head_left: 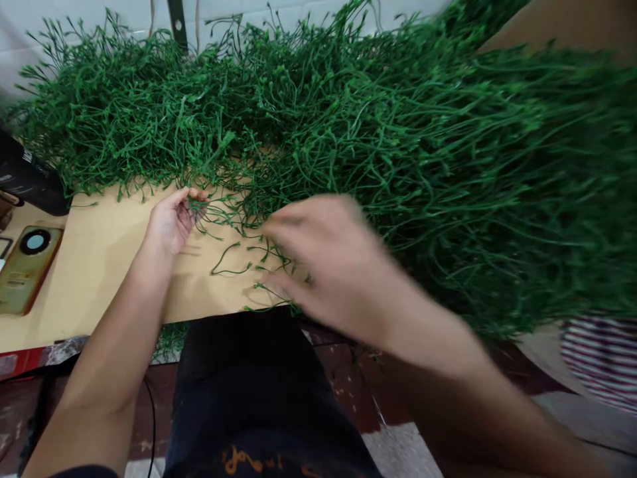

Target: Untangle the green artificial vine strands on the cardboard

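Thin green plastic-looking stems [398,133] with small forked tips lie heaped along the back and right of the tan board [109,252]. My left hand [173,218] is palm-up near the heap's front edge, its fingers curled round the ends of some thin green stems. Blurred by motion, my right hand [328,259] is over the board's right part, thumb and fingers apart, above a few loose stems. Whether anything lies in its palm is hidden. One loose stem [231,260] lies bent on the board between my hands.
At the left are a black bottle [32,174] and a gold phone [28,269] with a round camera ring. White tiles [89,33] and a metal upright [177,23] stand behind the heap. Striped cloth [600,358] shows at the right, and my dark-clothed lap [259,398] is below the board.
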Demonstrator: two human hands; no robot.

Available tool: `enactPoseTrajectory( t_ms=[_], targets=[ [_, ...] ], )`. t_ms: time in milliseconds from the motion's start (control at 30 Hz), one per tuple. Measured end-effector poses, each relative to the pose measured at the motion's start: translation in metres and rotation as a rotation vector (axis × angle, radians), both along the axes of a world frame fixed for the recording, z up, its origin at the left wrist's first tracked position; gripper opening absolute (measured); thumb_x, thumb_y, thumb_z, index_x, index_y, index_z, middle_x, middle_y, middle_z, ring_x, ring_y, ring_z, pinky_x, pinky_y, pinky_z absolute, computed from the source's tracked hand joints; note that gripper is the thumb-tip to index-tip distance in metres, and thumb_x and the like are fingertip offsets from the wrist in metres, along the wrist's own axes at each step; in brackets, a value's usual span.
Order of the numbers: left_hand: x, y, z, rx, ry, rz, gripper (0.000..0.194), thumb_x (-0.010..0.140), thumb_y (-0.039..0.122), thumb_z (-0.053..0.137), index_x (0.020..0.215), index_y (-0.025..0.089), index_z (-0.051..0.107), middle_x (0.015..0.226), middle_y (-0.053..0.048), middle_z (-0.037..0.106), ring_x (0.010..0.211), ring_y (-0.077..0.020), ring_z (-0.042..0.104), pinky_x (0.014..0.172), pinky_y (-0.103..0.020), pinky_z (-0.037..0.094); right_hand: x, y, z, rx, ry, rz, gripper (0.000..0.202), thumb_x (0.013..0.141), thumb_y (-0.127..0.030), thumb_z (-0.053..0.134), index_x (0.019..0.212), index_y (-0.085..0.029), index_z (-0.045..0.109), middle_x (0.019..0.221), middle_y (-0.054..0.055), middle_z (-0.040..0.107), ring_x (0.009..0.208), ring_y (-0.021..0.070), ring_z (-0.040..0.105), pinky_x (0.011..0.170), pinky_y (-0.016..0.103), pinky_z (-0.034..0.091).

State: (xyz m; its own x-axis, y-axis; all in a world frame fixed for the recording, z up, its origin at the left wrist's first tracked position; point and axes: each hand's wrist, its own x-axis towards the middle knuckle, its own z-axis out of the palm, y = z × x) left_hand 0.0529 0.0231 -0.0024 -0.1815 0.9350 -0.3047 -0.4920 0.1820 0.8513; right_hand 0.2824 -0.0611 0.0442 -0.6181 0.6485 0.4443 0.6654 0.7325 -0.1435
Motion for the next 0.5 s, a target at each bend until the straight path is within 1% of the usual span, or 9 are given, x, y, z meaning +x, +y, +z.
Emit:
enactPoseTrajectory(
  t_ms=[33, 100, 167, 200, 267, 333, 400, 500],
  targets=[
    [0.000, -0.001, 0.000, -0.001, 0.000, 0.008, 0.025, 0.084, 0.014, 0.040, 0.062, 0.013, 0.053, 0.063, -0.003, 0.063, 0.065, -0.0092, 0.062, 0.073, -0.021, 0.052, -0.014, -0.001, -0.013, -0.067, -0.113, 0.137, 0.044, 0.077, -0.041, 0.061, 0.110, -0.011, 0.059, 0.118, 0.017, 0.054, 0.112, 0.0302, 0.045, 0.095, 0.046, 0.040],
    [-0.001, -0.002, 0.001, 0.000, 0.003, 0.018, 0.024, 0.083, 0.014, 0.040, 0.063, 0.013, 0.054, 0.067, -0.003, 0.064, 0.069, -0.0099, 0.063, 0.077, -0.023, 0.052, -0.032, -0.003, -0.037, -0.142, -0.239, 0.211, 0.051, 0.072, -0.042, 0.067, 0.113, -0.013, 0.058, 0.123, 0.016, 0.051, 0.115, 0.0307, 0.044, 0.095, 0.044, 0.042],
    [-0.001, -0.003, 0.001, -0.004, 0.011, 0.019, 0.023, 0.082, 0.015, 0.041, 0.064, 0.013, 0.055, 0.070, -0.004, 0.065, 0.071, -0.0103, 0.064, 0.079, -0.023, 0.052, -0.033, -0.003, -0.050, -0.182, -0.304, 0.180, 0.052, 0.071, -0.039, 0.068, 0.115, -0.014, 0.057, 0.122, 0.015, 0.051, 0.113, 0.0297, 0.046, 0.094, 0.042, 0.043],
    [-0.002, -0.002, 0.001, -0.010, 0.018, 0.013, 0.022, 0.082, 0.016, 0.041, 0.065, 0.013, 0.055, 0.071, -0.004, 0.065, 0.072, -0.0106, 0.064, 0.080, -0.024, 0.051, -0.028, -0.004, -0.052, -0.193, -0.324, 0.152, 0.048, 0.072, -0.037, 0.068, 0.113, -0.013, 0.058, 0.119, 0.014, 0.053, 0.110, 0.0285, 0.048, 0.092, 0.041, 0.044],
    [-0.002, -0.002, 0.000, -0.021, 0.031, 0.005, 0.021, 0.081, 0.016, 0.043, 0.065, 0.013, 0.055, 0.070, -0.004, 0.065, 0.074, -0.0112, 0.064, 0.081, -0.024, 0.051, -0.010, -0.005, -0.049, -0.214, -0.373, 0.105, 0.035, 0.073, -0.031, 0.067, 0.103, -0.013, 0.061, 0.108, 0.012, 0.058, 0.102, 0.0260, 0.052, 0.086, 0.039, 0.046],
    [-0.003, 0.000, 0.000, -0.022, 0.036, 0.000, 0.020, 0.080, 0.015, 0.043, 0.064, 0.013, 0.055, 0.069, -0.004, 0.064, 0.075, -0.0119, 0.064, 0.081, -0.024, 0.052, 0.010, -0.009, -0.040, -0.240, -0.417, 0.074, 0.024, 0.072, -0.028, 0.068, 0.090, -0.013, 0.064, 0.096, 0.010, 0.060, 0.093, 0.0239, 0.055, 0.081, 0.037, 0.048],
    [-0.003, 0.001, -0.001, -0.016, 0.031, -0.009, 0.021, 0.079, 0.015, 0.042, 0.064, 0.013, 0.056, 0.070, -0.005, 0.065, 0.077, -0.0126, 0.065, 0.081, -0.025, 0.052, 0.030, -0.013, -0.030, -0.285, -0.452, 0.081, 0.019, 0.069, -0.028, 0.071, 0.082, -0.015, 0.065, 0.089, 0.008, 0.062, 0.087, 0.0223, 0.057, 0.077, 0.037, 0.048],
    [-0.003, 0.000, -0.003, 0.014, 0.036, -0.049, 0.021, 0.080, 0.015, 0.041, 0.067, 0.012, 0.057, 0.077, -0.007, 0.067, 0.083, -0.0148, 0.066, 0.083, -0.028, 0.053, 0.049, -0.019, -0.019, -0.362, -0.485, 0.128, 0.015, 0.066, -0.033, 0.073, 0.071, -0.020, 0.067, 0.084, 0.005, 0.063, 0.082, 0.0209, 0.059, 0.074, 0.036, 0.048]
  ],
)
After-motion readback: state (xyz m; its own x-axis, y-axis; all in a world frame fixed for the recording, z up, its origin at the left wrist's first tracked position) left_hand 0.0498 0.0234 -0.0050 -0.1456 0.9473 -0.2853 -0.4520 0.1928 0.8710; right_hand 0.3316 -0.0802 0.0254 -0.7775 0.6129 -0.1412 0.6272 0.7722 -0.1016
